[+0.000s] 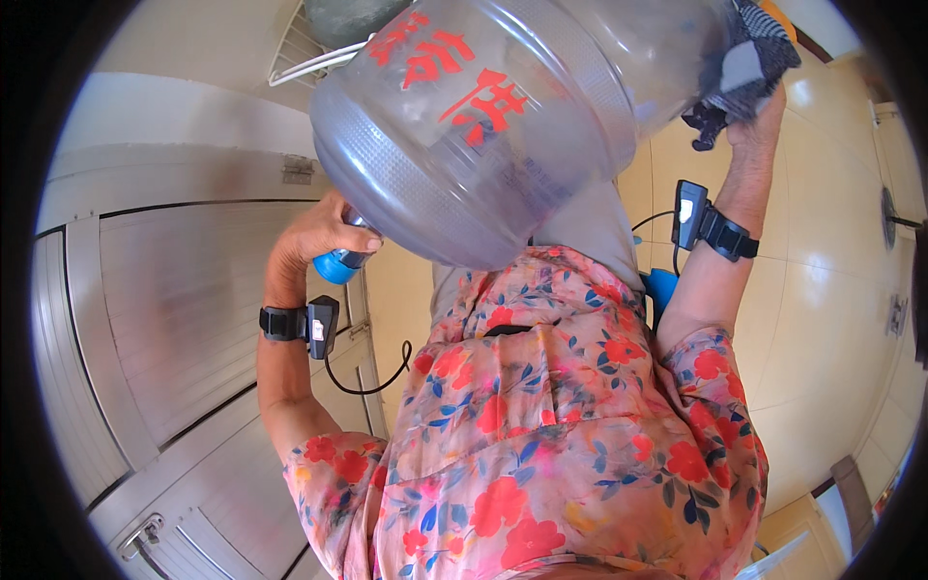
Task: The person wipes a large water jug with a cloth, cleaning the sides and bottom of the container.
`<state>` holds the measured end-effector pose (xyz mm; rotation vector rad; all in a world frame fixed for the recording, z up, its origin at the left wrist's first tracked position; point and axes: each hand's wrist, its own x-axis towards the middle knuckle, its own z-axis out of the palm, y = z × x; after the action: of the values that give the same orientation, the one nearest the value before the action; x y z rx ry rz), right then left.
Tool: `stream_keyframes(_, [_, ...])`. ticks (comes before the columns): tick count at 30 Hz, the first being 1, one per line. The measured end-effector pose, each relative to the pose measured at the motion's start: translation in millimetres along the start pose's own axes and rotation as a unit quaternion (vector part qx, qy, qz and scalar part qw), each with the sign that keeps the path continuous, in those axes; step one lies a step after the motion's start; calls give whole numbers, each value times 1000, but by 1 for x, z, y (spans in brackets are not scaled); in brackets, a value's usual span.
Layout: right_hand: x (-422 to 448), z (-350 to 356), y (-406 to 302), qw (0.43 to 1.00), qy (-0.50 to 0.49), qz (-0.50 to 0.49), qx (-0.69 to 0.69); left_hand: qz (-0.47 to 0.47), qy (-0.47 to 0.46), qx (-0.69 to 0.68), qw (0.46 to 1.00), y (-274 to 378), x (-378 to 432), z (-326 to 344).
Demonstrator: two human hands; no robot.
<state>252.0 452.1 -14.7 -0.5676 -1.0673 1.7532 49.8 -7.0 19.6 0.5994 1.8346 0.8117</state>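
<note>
A large clear plastic water jug point(428, 145) with red printed writing lies tilted across the space before my chest. My left hand point(319, 235) is closed around its neck, just above a blue cap point(337, 267). At the jug's far end on the right, my right hand point(757, 130) holds a dark grey patterned cloth point(754, 72) against the plastic. The cloth hides most of the right fingers. The rounded shoulder of the jug hangs over the front of my floral shirt point(522, 406).
Pale panelled doors point(188, 312) with a metal handle point(141, 536) stand at the left. A white wire rack point(312, 61) with a dark rounded object point(351, 18) is behind the jug. Yellowish tiled floor point(805, 290) lies right. Strapped devices with cables point(322, 326) are on both forearms.
</note>
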Motion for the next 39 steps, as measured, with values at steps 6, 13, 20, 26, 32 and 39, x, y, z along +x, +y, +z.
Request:
stream_keyframes(6, [-20, -32, -11, 993, -90, 17, 80, 70, 101, 110, 986, -7, -22, 8])
stream_keyframes(13, [-34, 4, 9, 993, 81, -68, 55, 146, 435, 527, 716, 3, -37, 68])
stream_keyframes(20, [-99, 44, 39, 899, -7, -346, -267, 153, 417, 506, 739, 19, -30, 55])
stream_keyframes(26, [-197, 111, 22, 747, -266, -538, -287, 138, 405, 458, 779, 31, -25, 50])
stream_keyframes(32, [-125, 77, 40, 788, -13, -527, -317, 137, 407, 453, 782, 32, -28, 49])
stream_keyframes(39, [-30, 21, 45, 948, 65, -299, -85, 112, 373, 455, 801, 45, -26, 42])
